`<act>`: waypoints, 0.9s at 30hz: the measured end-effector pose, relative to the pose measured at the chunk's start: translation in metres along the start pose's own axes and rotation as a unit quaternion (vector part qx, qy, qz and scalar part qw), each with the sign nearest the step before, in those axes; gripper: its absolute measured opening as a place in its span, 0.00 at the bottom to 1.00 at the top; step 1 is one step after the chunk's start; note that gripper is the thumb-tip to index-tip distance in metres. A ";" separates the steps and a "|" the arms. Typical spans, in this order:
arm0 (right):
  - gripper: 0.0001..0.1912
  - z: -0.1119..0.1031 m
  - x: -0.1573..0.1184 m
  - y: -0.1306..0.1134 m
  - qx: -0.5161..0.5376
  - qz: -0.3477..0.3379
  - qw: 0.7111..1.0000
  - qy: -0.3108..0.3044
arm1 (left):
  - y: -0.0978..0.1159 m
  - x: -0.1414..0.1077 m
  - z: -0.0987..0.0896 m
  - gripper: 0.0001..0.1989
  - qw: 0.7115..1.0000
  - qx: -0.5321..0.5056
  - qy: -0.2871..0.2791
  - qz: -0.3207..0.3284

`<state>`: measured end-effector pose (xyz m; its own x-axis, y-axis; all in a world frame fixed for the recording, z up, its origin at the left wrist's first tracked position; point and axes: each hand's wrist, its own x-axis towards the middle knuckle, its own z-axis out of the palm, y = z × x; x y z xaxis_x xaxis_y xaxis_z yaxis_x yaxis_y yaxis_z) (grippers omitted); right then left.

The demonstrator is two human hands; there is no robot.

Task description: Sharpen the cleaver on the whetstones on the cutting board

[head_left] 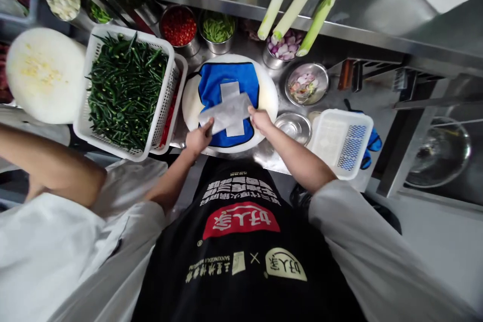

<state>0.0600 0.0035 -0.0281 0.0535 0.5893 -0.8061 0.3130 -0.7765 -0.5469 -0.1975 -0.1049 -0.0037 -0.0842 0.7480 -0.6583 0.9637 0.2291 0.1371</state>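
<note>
A round white cutting board (pixel 267 90) carries a blue cloth (pixel 211 80) with dark edging. On the cloth a pale strip (pixel 231 89) lies lengthwise, its middle covered. Across it is a translucent whitish sheet (pixel 225 114), perhaps thin plastic, stretched between my hands. My left hand (pixel 198 138) is closed on the sheet's lower left end, thumb on top. At the opposite end, my right hand (pixel 260 119) pinches the upper right corner.
Left of the board stands a white basket (pixel 81 110) of green chillies. Metal bowls of chopped red chillies (pixel 178 26), green pieces (pixel 218 27) and shallots (pixel 284 45) line the back. Scallion stalks (pixel 317 22) overhang from a shelf. A white basket (pixel 328 141) sits right; a co-worker's arm (pixel 49 161) reaches in left.
</note>
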 end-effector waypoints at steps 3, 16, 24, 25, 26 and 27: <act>0.26 -0.008 -0.037 0.036 -0.019 0.073 0.997 -0.019 | -0.003 -0.039 0.024 0.37 0.997 -0.001 -0.074 0.025; 0.24 -0.007 -0.027 0.042 -0.017 0.065 0.998 -0.016 | 0.001 -0.040 0.027 0.35 0.997 -0.015 -0.075 0.020; 0.25 0.004 0.008 -0.006 0.004 0.004 1.000 0.000 | -0.004 0.009 0.001 0.37 1.000 -0.010 0.006 0.002; 0.25 0.001 -0.004 0.006 -0.005 0.019 1.000 -0.007 | -0.004 -0.005 0.009 0.36 1.000 -0.009 -0.020 0.008; 0.24 -0.002 -0.017 0.019 -0.016 0.043 0.999 -0.018 | -0.003 -0.021 0.018 0.36 0.998 -0.009 -0.053 0.013; 0.23 -0.005 -0.026 0.030 -0.015 0.063 0.998 -0.016 | -0.002 -0.034 0.026 0.36 0.997 -0.010 -0.076 0.018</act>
<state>0.0726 -0.0346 -0.0223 0.0640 0.4798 -0.8750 0.3343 -0.8365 -0.4342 -0.1899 -0.1467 -0.0012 -0.0092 0.6538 -0.7566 0.9600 0.2175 0.1762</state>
